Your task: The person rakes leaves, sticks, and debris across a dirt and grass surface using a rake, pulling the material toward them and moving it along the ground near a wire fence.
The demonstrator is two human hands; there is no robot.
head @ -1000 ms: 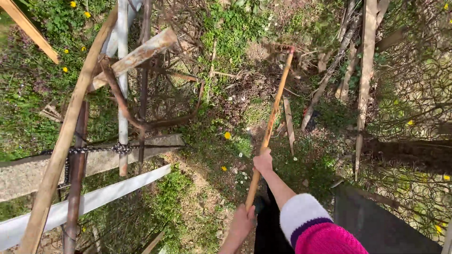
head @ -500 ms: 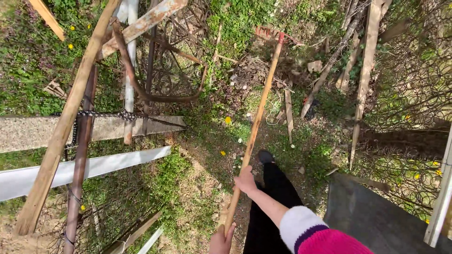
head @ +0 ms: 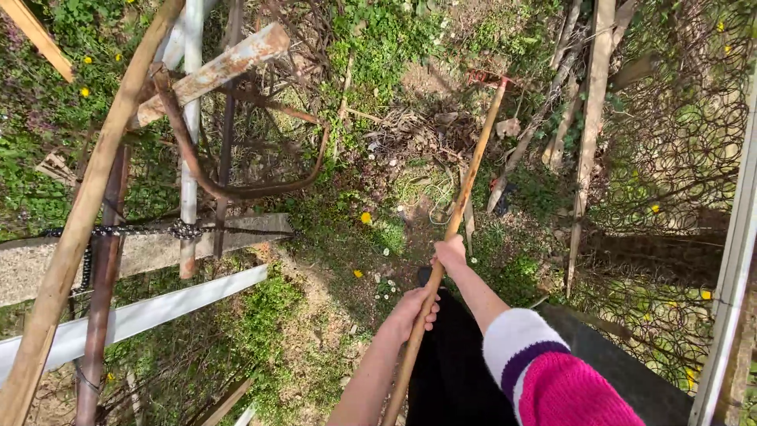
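Long wooden handle (head: 457, 213), slanting from 6 o'clock up toward 1 o'clock, red rake-like head (head: 485, 79) down in dry litter. Gripped two-handed for reach and leverage: right hand (head: 449, 252) higher, fingers wrapped shut round shaft; left hand (head: 415, 309) lower, fingers curled tight likewise. Nearby: rusty metal frame (head: 236, 118) at 11 o'clock, wire mesh (head: 678, 158) at 3 o'clock, loose sticks (head: 544, 142) crowding the head.

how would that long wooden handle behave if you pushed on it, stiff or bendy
Probably stiff: the wooden handle runs straight under the left hand and right hand. Likely front-heavy, given its length and the reddish head resting in debris.
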